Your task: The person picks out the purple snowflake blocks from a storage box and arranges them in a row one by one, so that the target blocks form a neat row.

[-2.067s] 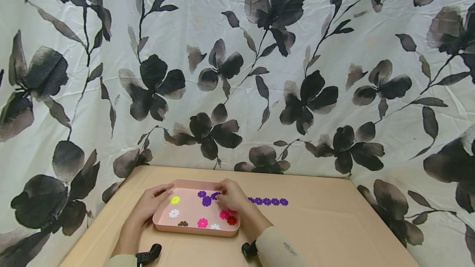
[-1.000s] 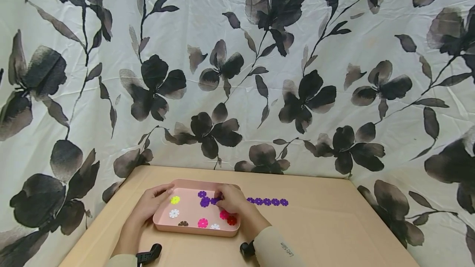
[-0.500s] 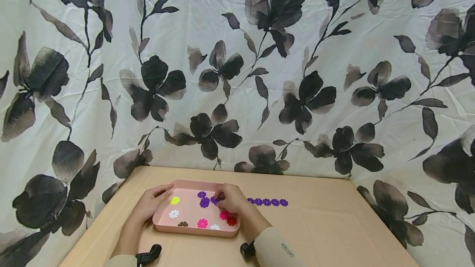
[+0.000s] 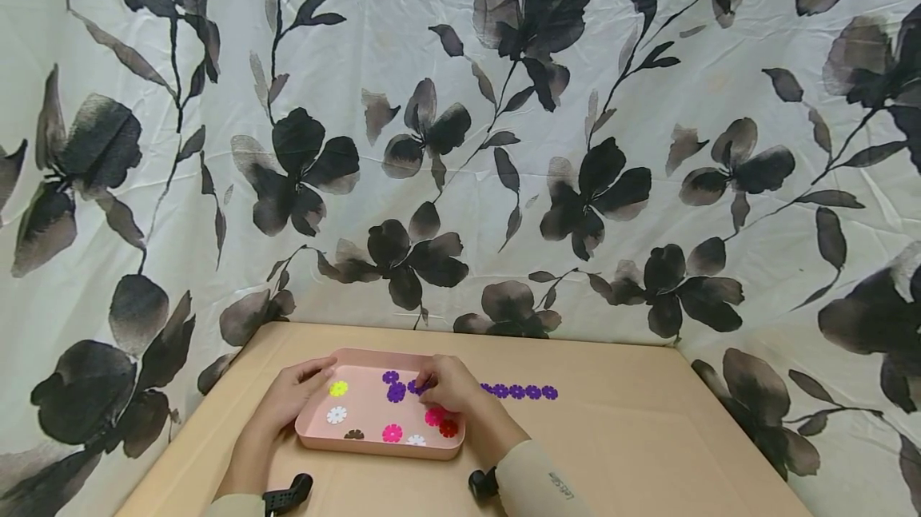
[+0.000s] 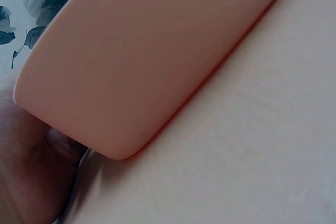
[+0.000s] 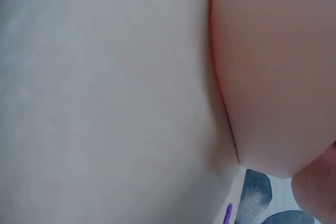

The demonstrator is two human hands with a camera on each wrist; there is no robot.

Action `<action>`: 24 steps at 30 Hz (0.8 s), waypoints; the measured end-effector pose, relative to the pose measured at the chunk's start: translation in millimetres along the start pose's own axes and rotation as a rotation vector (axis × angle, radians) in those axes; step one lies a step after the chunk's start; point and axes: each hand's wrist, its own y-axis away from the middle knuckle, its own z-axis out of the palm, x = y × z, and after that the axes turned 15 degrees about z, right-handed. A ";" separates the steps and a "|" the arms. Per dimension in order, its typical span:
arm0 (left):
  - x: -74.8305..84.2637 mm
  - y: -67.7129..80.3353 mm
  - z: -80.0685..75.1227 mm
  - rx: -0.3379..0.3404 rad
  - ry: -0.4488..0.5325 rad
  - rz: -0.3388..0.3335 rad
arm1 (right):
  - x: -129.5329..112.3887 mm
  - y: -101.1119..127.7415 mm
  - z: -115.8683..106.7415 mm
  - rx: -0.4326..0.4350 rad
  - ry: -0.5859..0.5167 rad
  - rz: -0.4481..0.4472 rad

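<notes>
A shallow pink tray [image 4: 367, 413] lies on the table, holding flower-shaped plastic pieces. My left hand [image 4: 291, 393] grips its left side, thumb along the rim; the left wrist view shows this hand [image 5: 31, 166] against the tray's outer wall [image 5: 136, 66]. Over the tray's right end, my right hand [image 4: 452, 385] pinches a purple flower piece [image 4: 413, 387], partly hidden by the fingers. Just left of it are other purple flower pieces [image 4: 396, 392]. Around them lie a yellow piece [image 4: 338, 388], a white one [image 4: 336, 415], a brown one [image 4: 354, 434], pink ones [image 4: 392, 433] and a red one [image 4: 448, 427].
A row of purple flower pieces [image 4: 517, 391] runs across the table [image 4: 612, 437] to the right of the tray, its left end behind my right hand. Behind the table hangs a white cloth [image 4: 504, 205] with dark flowers. Dark bands [image 4: 289, 493] circle both wrists.
Since the earliest frame my right hand has dipped slightly in the tray, and the purple pieces by its fingertips have shifted a little. During the last second both hands stay nearly still.
</notes>
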 end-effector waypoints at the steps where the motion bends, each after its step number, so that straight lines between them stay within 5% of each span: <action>1: 0.1 -0.1 -0.2 -0.001 0.003 -0.002 | 0.3 0.0 -0.6 0.001 -0.011 -0.001; 24: -1.9 -1.6 0.0 0.000 -0.044 0.023 | 24.1 26.6 -26.2 0.088 -0.526 0.083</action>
